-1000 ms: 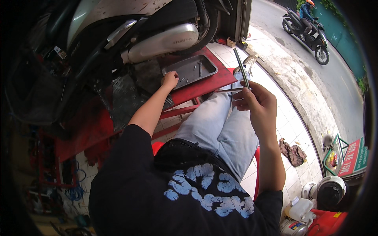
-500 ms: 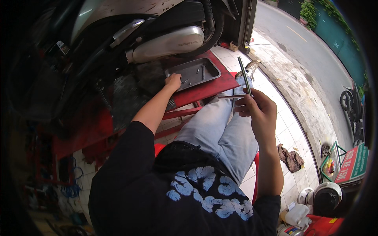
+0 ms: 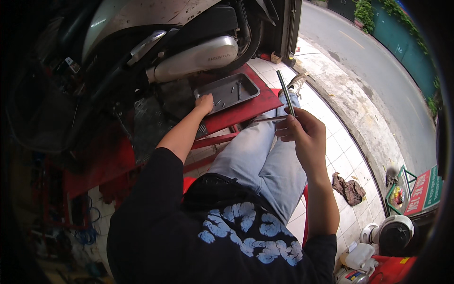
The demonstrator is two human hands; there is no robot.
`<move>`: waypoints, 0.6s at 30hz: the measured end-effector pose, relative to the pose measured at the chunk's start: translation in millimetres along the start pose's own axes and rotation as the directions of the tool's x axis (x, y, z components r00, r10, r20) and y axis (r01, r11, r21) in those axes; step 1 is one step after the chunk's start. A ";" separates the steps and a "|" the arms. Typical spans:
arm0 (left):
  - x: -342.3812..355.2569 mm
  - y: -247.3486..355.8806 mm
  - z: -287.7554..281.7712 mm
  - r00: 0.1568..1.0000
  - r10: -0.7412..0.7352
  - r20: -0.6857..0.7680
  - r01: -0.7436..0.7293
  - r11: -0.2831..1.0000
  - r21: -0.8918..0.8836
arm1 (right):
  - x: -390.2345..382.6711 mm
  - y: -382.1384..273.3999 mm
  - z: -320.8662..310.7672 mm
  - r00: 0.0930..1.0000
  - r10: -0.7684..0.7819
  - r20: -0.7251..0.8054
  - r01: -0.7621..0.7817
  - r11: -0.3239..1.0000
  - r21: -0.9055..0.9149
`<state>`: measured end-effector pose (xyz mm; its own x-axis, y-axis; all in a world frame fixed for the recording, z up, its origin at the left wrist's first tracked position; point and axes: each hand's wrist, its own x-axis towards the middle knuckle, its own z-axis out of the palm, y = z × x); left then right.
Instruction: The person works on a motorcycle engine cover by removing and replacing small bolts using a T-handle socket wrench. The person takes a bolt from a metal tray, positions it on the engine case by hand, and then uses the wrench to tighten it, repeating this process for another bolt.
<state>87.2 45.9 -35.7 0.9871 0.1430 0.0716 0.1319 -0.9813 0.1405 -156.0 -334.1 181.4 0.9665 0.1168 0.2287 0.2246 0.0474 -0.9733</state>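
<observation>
My left hand [image 3: 204, 102] is at the near left edge of a shallow grey metal tray [image 3: 253, 94]. Its fingers are curled down together inside the rim, and whatever they grip is hidden. In the tray lie a bolt-like metal piece [image 3: 239, 90] and several smaller metal parts. Raised above my thighs, my right hand [image 3: 305, 125] is closed around a dark, shiny metal rod [image 3: 285, 91] that points up and away. A thinner rod [image 3: 270, 119] sticks out leftward from the same fingers; whether the two are joined, I cannot tell.
The tray rests on a red metal bench [image 3: 265, 100], beside a motor scooter with a silver side cover [image 3: 198, 57]. A crumpled brown rag [image 3: 349, 188] lies on the white tiles to the right. Lower right stand a whitish jug [image 3: 358, 256] and red items. Beyond runs a street [image 3: 354, 57].
The whole view has shifted slightly, so the bench, tray and scooter sit a little further left and lower. Both hands keep nearly the same places and grips.
</observation>
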 end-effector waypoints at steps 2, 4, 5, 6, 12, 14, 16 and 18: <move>1.6 -3.1 2.9 0.999 -0.030 -0.028 0.030 1.000 0.006 | -0.1 0.3 0.1 1.000 -0.002 -0.001 0.002 1.000 0.003; 1.5 -11.5 3.9 0.999 -0.040 -0.029 0.041 0.999 0.024 | 0.1 0.3 1.7 1.000 0.002 0.003 -0.002 1.000 0.016; 2.6 -6.4 2.4 0.999 -0.034 -0.027 0.034 0.999 0.029 | 0.5 0.4 0.4 1.000 0.005 -0.007 -0.004 1.000 0.016; 2.7 -1.8 1.2 0.999 -0.008 -0.032 0.009 1.000 0.025 | 0.6 0.5 -1.1 1.000 0.002 -0.015 -0.002 1.000 0.009; -7.6 -12.6 -15.2 0.975 -0.026 -0.219 -0.017 0.981 -0.193 | -0.3 -3.3 2.2 1.000 -0.016 0.002 0.016 1.000 0.000; -23.1 -37.8 -22.6 0.915 -0.099 -0.392 -0.036 0.946 -0.321 | 0.3 -3.8 8.5 0.999 -0.024 0.042 0.023 1.000 0.009; -43.2 -24.0 -40.4 0.876 -0.210 -0.435 -0.065 0.840 -0.538 | 0.4 -1.5 3.1 1.000 -0.004 0.005 0.004 1.000 -0.003; -68.8 -16.3 -77.3 0.806 -0.276 -0.523 -0.167 0.742 -0.649 | -1.9 -1.5 -1.0 1.000 -0.005 -0.019 0.005 1.000 -0.007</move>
<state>10.2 62.0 33.4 0.7121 0.4540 0.5355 -0.1251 -0.6685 0.7331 -158.1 -335.4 182.4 0.9676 0.0973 0.2328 0.2298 0.0412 -0.9724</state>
